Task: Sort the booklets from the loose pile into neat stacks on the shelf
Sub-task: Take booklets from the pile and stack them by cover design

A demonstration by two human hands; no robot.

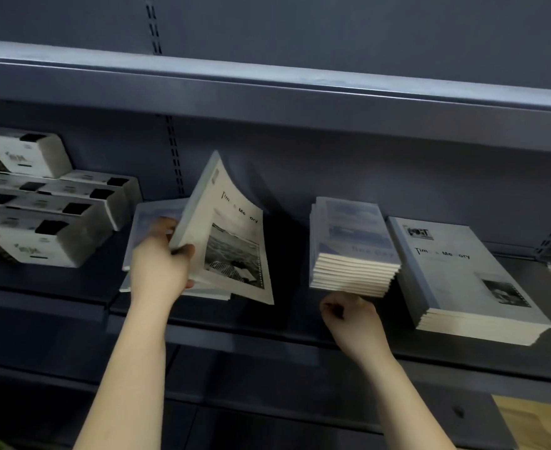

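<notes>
- Booklets lie in three groups on a dark metal shelf (267, 323). The middle stack (352, 241) serves as the landmark here.
- The middle stack is neat and square, made of thin paperbacks with pale page edges. Their bluish covers carry faint writing that may read "Fine Day".
- Just right of the middle stack is a second neat stack (462, 274) of larger booklets. They have grey-white matte covers, a small dark photo low on the front, a dark logo at the top corner and a title of which "Tim" and "Me…ory" can be read.
- Well left of the middle stack, the loose pile (157, 222) lies flat and uneven, with its covers askew.
- The lifted booklet (225, 228) stands tilted over the loose pile with its cover bowed. It shows the same partly legible title and a black-and-white photo edged like film strip.
- The left hand (160, 267) grips the lifted booklet at its lower spine edge, with the thumb on the front and the fingers behind.
- The right hand (352, 316) is just in front of the middle stack. Its fingers are curled into a loose fist, nothing shows in its grasp, and the knuckles sit at the stack's front edge.
- Far left of the middle stack are white cartons (40, 216) with black patches. Their print is too blurred to read.
</notes>
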